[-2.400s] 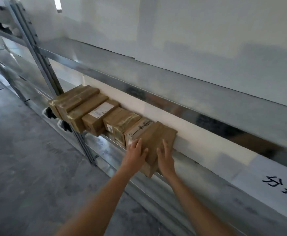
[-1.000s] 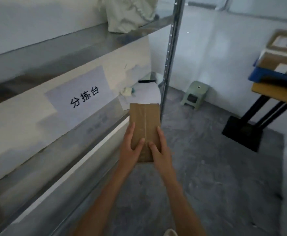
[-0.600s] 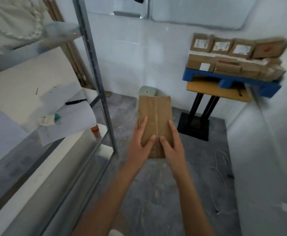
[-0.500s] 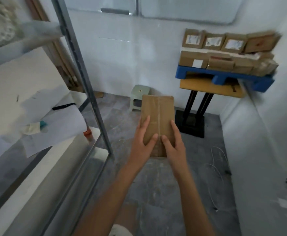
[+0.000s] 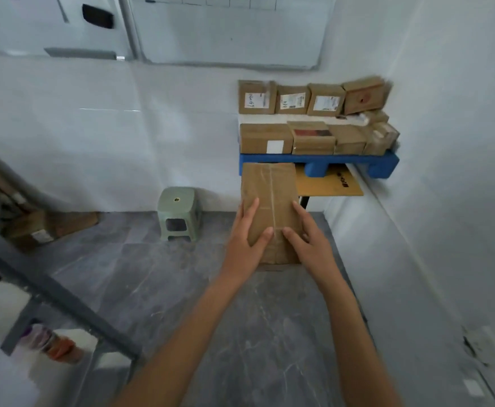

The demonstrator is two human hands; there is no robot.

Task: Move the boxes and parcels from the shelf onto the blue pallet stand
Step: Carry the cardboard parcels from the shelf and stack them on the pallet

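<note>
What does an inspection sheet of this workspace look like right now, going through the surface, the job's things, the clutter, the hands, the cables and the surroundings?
Surface: blue pallet stand on a yellow-topped table, in the corner.
Job's things: brown parcel carried in the air, short of the pallet; stacked boxes already on the pallet in two tiers.
Clutter: green stool on the floor; cardboard box against the left wall.
Hands: left hand and right hand hold the parcel from either side, thumbs on top.
Cables: nothing seen.
Surroundings: white tiled walls, whiteboard above, grey floor, metal shelf frame lower left.
</note>
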